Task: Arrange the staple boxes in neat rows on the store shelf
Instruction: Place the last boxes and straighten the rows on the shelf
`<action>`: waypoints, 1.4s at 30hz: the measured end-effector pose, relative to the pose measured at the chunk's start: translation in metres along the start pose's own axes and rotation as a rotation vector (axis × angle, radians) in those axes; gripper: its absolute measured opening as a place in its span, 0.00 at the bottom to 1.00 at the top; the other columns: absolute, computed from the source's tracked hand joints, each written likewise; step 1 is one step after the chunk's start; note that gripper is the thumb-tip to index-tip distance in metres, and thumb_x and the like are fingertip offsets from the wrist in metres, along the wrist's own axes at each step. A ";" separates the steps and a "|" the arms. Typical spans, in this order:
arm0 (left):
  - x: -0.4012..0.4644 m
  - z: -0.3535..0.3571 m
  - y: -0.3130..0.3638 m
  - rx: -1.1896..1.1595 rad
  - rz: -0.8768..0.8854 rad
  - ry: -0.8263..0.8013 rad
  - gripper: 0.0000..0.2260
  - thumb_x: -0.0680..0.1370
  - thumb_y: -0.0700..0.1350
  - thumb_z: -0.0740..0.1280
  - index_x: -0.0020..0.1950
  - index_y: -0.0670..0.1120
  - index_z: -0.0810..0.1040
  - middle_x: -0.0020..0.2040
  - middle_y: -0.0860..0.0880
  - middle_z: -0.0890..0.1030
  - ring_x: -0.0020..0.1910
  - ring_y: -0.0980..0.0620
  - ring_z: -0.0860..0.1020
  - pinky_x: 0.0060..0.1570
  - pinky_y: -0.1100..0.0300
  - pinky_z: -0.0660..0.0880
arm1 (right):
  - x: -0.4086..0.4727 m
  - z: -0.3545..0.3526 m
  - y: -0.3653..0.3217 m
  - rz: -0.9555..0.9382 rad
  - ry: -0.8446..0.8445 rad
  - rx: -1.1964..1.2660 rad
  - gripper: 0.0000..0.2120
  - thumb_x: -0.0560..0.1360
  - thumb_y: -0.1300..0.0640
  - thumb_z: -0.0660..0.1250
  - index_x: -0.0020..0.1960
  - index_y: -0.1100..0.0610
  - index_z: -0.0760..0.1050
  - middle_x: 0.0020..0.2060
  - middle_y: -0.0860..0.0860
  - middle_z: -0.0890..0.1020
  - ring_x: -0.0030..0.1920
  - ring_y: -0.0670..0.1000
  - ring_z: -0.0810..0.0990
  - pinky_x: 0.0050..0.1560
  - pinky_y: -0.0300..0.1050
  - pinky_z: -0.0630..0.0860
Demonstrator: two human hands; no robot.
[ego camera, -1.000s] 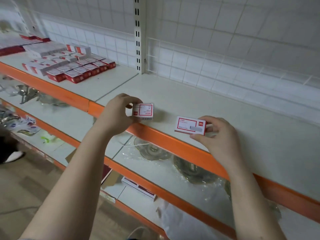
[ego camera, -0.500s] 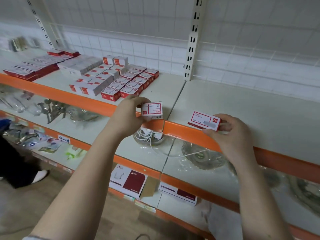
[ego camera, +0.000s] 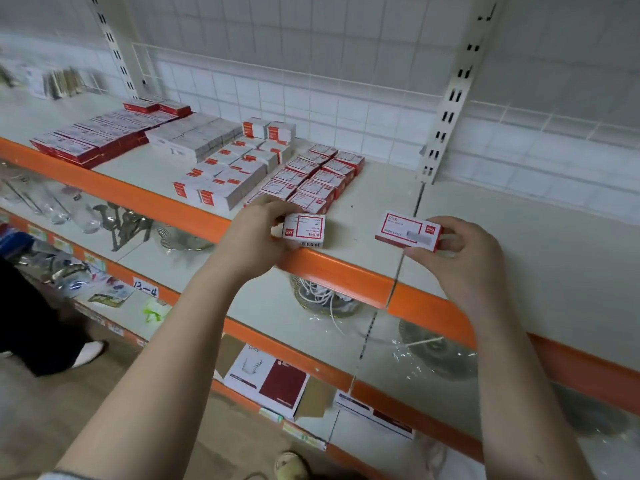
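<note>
Red-and-white cardboard staple boxes: my left hand (ego camera: pixel 254 233) pinches a squarish box (ego camera: pixel 304 230), my right hand (ego camera: pixel 460 252) a flat oblong box (ego camera: pixel 408 232), above the shelf (ego camera: pixel 363 216) edge.

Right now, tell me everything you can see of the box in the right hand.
The box is a small flat rectangular carton, seemingly cardboard, white on top with a red border and red sides; its print is too small to read. It looks closed and undamaged. The right hand pinches its right end, thumb underneath and fingers at the far edge, holding it tilted just above the shelf near the orange front lip. Whether its left edge touches the shelf cannot be told. Nothing else touches it.
</note>
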State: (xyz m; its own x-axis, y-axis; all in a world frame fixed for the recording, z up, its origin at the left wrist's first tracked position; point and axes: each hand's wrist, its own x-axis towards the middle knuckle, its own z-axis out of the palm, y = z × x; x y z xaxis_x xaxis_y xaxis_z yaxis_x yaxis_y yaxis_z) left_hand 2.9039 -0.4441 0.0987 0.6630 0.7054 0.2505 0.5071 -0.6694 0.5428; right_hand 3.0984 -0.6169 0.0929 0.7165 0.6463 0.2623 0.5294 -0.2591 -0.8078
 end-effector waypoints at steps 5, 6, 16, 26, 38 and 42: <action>0.023 -0.009 -0.019 0.055 0.044 -0.078 0.23 0.69 0.40 0.74 0.63 0.52 0.76 0.60 0.51 0.76 0.59 0.52 0.74 0.59 0.59 0.71 | 0.039 0.025 -0.011 -0.011 -0.009 0.052 0.20 0.66 0.58 0.77 0.56 0.53 0.77 0.51 0.50 0.81 0.45 0.44 0.80 0.41 0.30 0.72; 0.026 -0.011 -0.022 0.064 0.065 -0.092 0.23 0.69 0.40 0.74 0.62 0.53 0.77 0.60 0.51 0.77 0.58 0.52 0.74 0.57 0.60 0.71 | 0.044 0.029 -0.014 -0.015 -0.017 0.058 0.20 0.66 0.58 0.77 0.55 0.52 0.77 0.51 0.50 0.81 0.44 0.42 0.79 0.40 0.29 0.71; 0.050 -0.018 -0.046 0.145 0.172 -0.270 0.24 0.70 0.49 0.73 0.65 0.55 0.74 0.65 0.55 0.73 0.65 0.54 0.67 0.64 0.61 0.65 | 0.070 0.065 -0.037 -0.053 -0.054 -0.003 0.18 0.65 0.57 0.77 0.53 0.50 0.78 0.50 0.48 0.81 0.44 0.38 0.79 0.40 0.29 0.72; 0.062 -0.027 -0.062 0.032 0.316 -0.353 0.23 0.71 0.44 0.72 0.65 0.55 0.74 0.66 0.56 0.73 0.67 0.57 0.67 0.63 0.68 0.59 | 0.032 0.075 -0.056 0.050 0.152 -0.051 0.20 0.66 0.57 0.77 0.56 0.54 0.77 0.45 0.45 0.79 0.42 0.43 0.78 0.39 0.30 0.71; 0.071 -0.047 -0.079 -0.092 0.260 -0.363 0.18 0.75 0.47 0.68 0.65 0.56 0.74 0.65 0.57 0.74 0.63 0.55 0.71 0.58 0.63 0.67 | 0.001 0.091 -0.073 0.147 0.215 -0.126 0.20 0.65 0.54 0.76 0.56 0.53 0.77 0.50 0.48 0.81 0.47 0.46 0.80 0.49 0.38 0.75; 0.070 -0.051 -0.080 -0.096 0.294 -0.352 0.17 0.76 0.49 0.67 0.64 0.54 0.76 0.65 0.56 0.75 0.63 0.56 0.72 0.59 0.65 0.65 | -0.007 0.098 -0.082 0.153 0.257 -0.118 0.20 0.65 0.54 0.76 0.56 0.53 0.78 0.50 0.50 0.82 0.46 0.47 0.80 0.47 0.36 0.74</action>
State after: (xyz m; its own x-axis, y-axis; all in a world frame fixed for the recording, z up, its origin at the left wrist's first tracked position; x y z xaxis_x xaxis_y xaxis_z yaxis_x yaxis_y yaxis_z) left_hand 2.8816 -0.3296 0.1137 0.9259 0.3558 0.1268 0.2273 -0.7930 0.5652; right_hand 3.0053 -0.5301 0.1053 0.8753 0.3948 0.2791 0.4447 -0.4309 -0.7852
